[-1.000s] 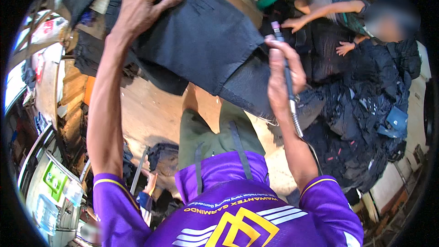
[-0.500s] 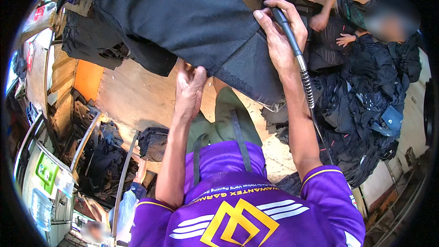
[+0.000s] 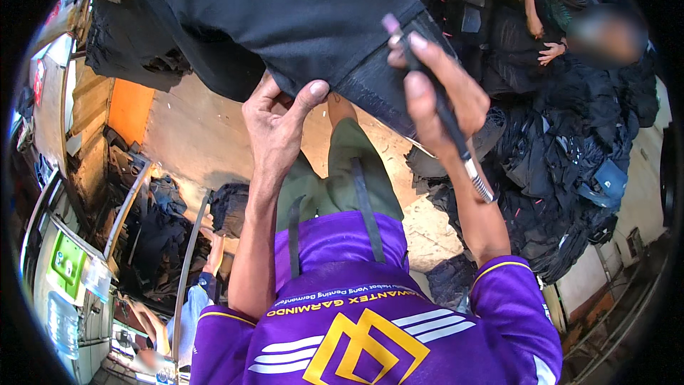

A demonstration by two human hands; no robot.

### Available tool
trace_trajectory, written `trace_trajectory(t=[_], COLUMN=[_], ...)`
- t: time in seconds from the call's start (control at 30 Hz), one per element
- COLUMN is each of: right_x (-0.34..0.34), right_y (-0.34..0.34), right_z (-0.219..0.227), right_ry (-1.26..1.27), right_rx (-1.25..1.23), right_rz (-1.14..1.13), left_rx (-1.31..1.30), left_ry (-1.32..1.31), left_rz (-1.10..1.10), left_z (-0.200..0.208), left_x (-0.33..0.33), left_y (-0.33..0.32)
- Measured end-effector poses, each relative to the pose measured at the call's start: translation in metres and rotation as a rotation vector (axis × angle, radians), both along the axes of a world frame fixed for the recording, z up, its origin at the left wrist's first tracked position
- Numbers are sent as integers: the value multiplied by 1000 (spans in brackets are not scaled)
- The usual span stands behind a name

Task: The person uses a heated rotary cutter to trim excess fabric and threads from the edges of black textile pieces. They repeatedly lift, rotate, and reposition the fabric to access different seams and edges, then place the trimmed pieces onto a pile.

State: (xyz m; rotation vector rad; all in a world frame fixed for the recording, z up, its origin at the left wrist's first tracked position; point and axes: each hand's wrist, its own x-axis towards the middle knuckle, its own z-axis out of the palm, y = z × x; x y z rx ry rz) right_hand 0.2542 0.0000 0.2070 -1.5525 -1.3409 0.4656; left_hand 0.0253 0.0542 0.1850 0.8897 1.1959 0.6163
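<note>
A pair of black denim trousers (image 3: 235, 14) lies spread across the upper middle of the view. My left hand (image 3: 274, 121) pinches the near edge of its leg between thumb and fingers. Closed around a slim black rotary grinder handpiece (image 3: 450, 122), my right hand (image 3: 459, 89) is over the leg's hem end. The handpiece has a small pinkish tip (image 3: 390, 23), slightly blurred, and a metal spring (image 3: 481, 187) at its back end. Pale worn marks show on the cloth between my hands. Loose threads hang from the lower edge near my right wrist.
Dark garments (image 3: 548, 164) form a large heap on the right, with a blue cap-like item (image 3: 605, 184) on it. Another person (image 3: 563, 0) sits behind the heap. At left are a metal rail (image 3: 189, 278), a green tray (image 3: 65, 265) and a clear water bottle (image 3: 63, 328).
My right hand has come down and inward with the handpiece, its tip now over the cloth. My left hand has shifted slightly left, its thumb now on top of the edge.
</note>
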Motion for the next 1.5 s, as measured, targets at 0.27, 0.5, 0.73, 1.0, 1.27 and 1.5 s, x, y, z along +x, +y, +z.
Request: trace_trajectory(t=[0.27,0.5,0.73,1.0,1.27,1.5], right_x=[-12,-16,-16,-15,-13,-13], right_y=[-22,-21,-22,-23,-22,-23], right_z=[-14,-13,-12,-16,-20,-18], right_ry=[-100,-115,-124,-140,-141,-140], right_rx=[23,21,15,46,58,48], right_rz=[252,286,237,158,85,125], left_rx=[93,108,117,109,111,121], left_ry=[36,2,-10,-25,-24,-3], left_rz=[16,34,34,54,35,17], left_z=[-15,-17,-18,-20,-23,-21], left_x=[2,3,3,3,-1,1], left_y=[-14,-18,-19,-19,-20,-19])
